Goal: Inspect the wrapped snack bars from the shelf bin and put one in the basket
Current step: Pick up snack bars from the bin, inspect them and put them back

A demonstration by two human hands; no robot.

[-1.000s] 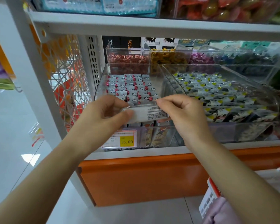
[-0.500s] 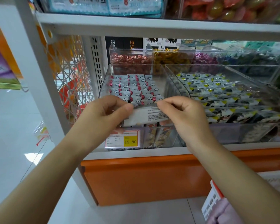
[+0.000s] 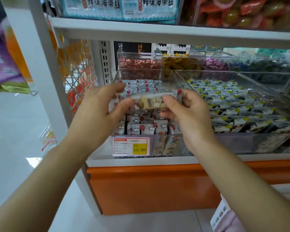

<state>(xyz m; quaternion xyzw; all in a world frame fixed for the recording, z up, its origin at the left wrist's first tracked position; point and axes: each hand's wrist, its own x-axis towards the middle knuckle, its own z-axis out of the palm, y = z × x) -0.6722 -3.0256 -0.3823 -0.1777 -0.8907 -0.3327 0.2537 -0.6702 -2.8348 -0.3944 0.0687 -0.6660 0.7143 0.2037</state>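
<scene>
Both hands raised over clear shelf bin point(image 3: 157, 146): left hand point(image 3: 100, 108) and right hand point(image 3: 186, 111) pinch opposite ends of one wrapped snack bar point(image 3: 151, 102), held level

Wrapped snack bar point(image 3: 151, 102) held horizontal above the clear shelf bin point(image 3: 179, 148).

The held snack bar point(image 3: 151, 102) has a pale grey wrapper with a tan-and-brown picture in the middle and a red spot at its right end. The stacked bars point(image 3: 146, 128), near left, are pale grey, patterned with white clouds and red marks. The packets point(image 3: 233, 104) to the right are white and black with yellow corners. The price tag point(image 3: 131, 146) is red-framed with a yellow field. The shelf point(image 3: 157, 33) is white, its base panel point(image 3: 149, 186) orange.
</scene>
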